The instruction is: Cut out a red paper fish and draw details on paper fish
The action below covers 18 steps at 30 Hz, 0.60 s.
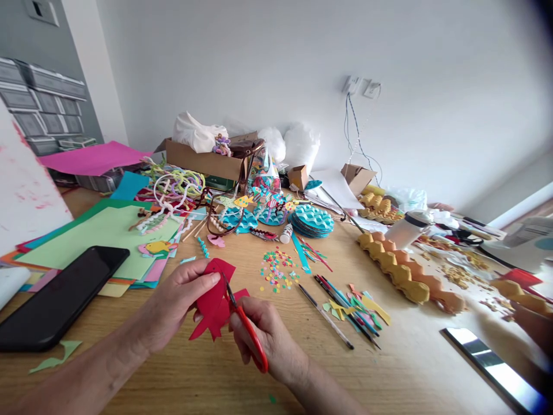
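Red paper, partly cut into a shape with pointed ends at the bottom, is pinched between the thumb and fingers of my left hand. My right hand is closed round the red handles of a pair of scissors. The dark blades lie at the paper's right part, where a piece stands off to the side. Both hands are above the wooden table. Just beyond them, small coloured paper dots are scattered on the table.
A black phone and stacked coloured paper are at left. Brushes and pencils with paper scraps lie right of my hands. Farther right are egg-carton strips and another phone. Blue scalloped pieces sit behind. Someone's blurred hand shows at right.
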Motion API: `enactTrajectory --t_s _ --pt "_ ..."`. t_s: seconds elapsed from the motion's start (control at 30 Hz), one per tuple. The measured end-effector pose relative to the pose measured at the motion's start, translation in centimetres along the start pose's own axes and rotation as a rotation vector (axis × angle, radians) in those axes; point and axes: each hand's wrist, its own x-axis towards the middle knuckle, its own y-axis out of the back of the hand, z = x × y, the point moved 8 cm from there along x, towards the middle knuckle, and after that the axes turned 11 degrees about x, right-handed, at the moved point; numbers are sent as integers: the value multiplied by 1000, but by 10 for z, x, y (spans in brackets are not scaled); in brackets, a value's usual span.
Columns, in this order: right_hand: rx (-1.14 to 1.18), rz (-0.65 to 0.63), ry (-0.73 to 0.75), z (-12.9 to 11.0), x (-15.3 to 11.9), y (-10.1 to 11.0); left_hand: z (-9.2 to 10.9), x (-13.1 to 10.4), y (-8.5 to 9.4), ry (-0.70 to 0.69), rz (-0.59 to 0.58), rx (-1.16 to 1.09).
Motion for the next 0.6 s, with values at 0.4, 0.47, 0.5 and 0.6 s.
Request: enactTrajectory --t_s 0.4,0.47,0.5,0.6 --pt "3 13 -10 -1 0 0 -4 -2 -6 2 -49 18" --pt "-1 13 -5 -2 -1 -1 -4 -1 -7 9 -45 19" --pt "-7 11 -2 -2 -1 -1 -4 -1 -7 9 -45 18" --pt "-22 17 -3 -3 -1 -1 -4 -1 -7 10 -47 12"
